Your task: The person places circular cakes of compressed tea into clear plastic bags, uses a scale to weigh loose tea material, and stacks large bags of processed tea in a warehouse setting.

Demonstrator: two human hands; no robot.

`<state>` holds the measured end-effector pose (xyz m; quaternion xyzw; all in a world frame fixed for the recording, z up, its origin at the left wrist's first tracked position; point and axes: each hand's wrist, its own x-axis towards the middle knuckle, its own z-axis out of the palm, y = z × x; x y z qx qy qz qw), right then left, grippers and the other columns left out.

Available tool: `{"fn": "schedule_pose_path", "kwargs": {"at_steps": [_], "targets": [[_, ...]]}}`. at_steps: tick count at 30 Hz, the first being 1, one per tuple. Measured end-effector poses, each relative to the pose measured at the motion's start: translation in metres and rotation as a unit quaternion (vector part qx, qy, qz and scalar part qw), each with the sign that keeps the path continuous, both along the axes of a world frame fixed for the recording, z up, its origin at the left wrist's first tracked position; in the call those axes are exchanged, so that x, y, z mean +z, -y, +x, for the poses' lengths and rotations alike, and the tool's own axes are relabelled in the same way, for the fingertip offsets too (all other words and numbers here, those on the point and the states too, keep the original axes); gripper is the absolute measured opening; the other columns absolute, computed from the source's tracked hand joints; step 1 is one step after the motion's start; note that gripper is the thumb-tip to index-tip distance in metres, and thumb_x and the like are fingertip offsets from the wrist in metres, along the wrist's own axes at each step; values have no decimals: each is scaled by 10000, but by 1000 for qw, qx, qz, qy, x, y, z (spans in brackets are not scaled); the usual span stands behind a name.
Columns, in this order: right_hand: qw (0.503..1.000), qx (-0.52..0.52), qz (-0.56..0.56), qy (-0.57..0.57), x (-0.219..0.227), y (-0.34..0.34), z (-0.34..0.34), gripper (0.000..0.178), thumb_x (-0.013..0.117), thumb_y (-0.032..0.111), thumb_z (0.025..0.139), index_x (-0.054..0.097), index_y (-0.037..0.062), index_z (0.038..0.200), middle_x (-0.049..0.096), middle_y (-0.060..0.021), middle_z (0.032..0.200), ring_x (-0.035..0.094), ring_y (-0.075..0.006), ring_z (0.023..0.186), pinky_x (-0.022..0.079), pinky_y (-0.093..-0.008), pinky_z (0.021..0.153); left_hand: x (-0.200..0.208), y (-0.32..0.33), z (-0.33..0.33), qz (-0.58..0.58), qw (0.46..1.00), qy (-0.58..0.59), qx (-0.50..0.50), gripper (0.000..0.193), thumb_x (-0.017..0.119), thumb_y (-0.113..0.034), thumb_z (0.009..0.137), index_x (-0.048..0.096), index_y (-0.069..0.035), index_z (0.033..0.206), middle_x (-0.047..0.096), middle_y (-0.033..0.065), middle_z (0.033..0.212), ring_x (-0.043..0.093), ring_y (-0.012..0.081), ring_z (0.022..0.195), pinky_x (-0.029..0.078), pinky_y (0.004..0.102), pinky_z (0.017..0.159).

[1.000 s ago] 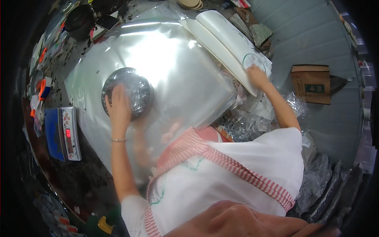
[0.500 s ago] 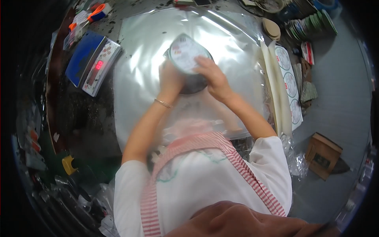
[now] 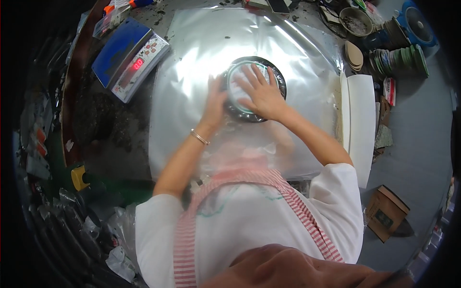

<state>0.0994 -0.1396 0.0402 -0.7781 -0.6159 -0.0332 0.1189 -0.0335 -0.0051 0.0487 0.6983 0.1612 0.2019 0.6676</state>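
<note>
The right hand (image 3: 264, 99), fingers spread flat, partly covers a round label (image 3: 234, 91) on a dark round package (image 3: 282, 77), upper centre of frame. Beside them, the left hand (image 3: 215, 103) blurs; its grip cannot be told.

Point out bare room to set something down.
Shiny sheet: right of the black disc, short of the white paper; left of the left hand, short of the scale. Crowded: upper right, around bowl and green-edged stack.

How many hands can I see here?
2: the right hand, spread on the round label; the left hand, blurred, at the left of the dark round item.
</note>
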Motion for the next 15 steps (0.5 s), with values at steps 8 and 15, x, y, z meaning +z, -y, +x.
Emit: {"fn": "schedule_pose_path", "kwargs": {"at_steps": [8, 15], "targets": [[996, 36, -80, -2, 6, -16, -4, 644, 431, 666, 887, 383, 366, 1456, 254, -71, 1568, 213, -454, 1409, 163, -762, 1017, -10, -46, 32, -181, 981, -52, -47, 479, 351, -318, 1047, 539, 35, 1310, 593, 119, 1272, 557, 174, 1160, 441, 303, 992], [991, 51, -118, 28, 0, 7, -15, 622, 499, 620, 874, 444, 326, 1419, 280, -109, 1543, 260, -434, 1376, 230, -699, 1043, 39, -20, -3, 172, 975, 21, -140, 444, 354, -334, 1031, 646, -53, 1214, 596, 96, 1313, 507, 265, 1263, 216, 410, 1159]]}}
